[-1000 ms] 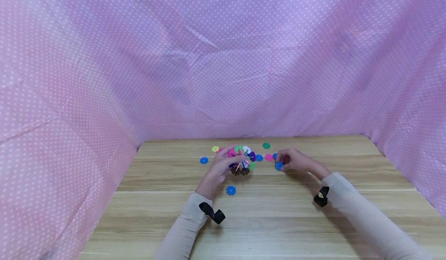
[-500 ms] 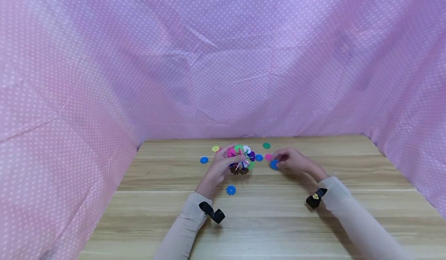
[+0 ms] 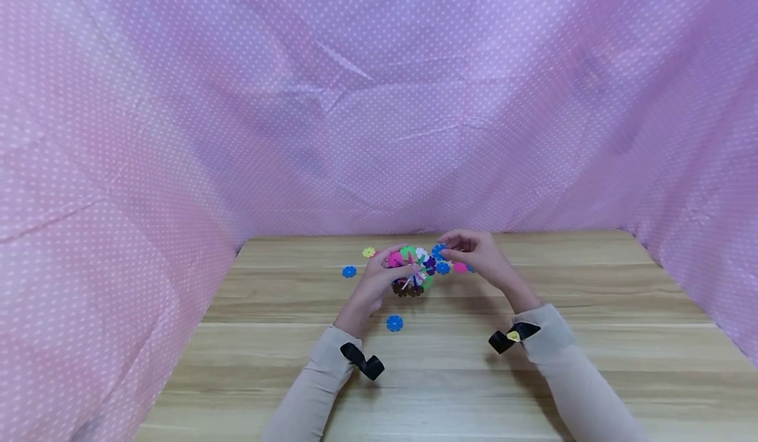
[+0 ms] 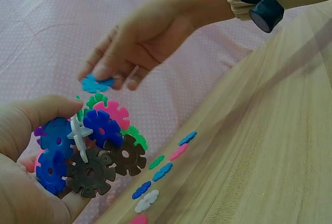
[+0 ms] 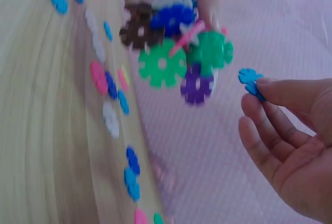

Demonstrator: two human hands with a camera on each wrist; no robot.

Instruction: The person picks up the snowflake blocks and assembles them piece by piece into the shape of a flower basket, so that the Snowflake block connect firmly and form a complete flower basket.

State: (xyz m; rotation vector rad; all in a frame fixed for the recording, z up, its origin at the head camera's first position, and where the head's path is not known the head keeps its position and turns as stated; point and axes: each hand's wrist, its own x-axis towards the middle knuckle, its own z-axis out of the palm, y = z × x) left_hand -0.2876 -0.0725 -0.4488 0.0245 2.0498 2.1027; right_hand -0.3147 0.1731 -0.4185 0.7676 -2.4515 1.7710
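Interlocked flower-disc cluster point(image 5: 174, 60) is held above the table point(image 3: 438, 389), gripped between the thumb and fingers of the left hand point(image 3: 372, 285), much as it was half a second ago. By the right hand point(image 3: 484, 258), a blue disc point(image 5: 250, 79) is pinched; it has been carried from beside the pink disc point(image 3: 460, 268) to near the cluster, though a gap is left between them.

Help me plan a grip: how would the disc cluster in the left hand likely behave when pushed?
The disc cluster is probably light, since the left hand alone holds it. Its flat, notched discs look stiff and plastic-like. They seem slotted together at angles, so a hard push might loosen some.
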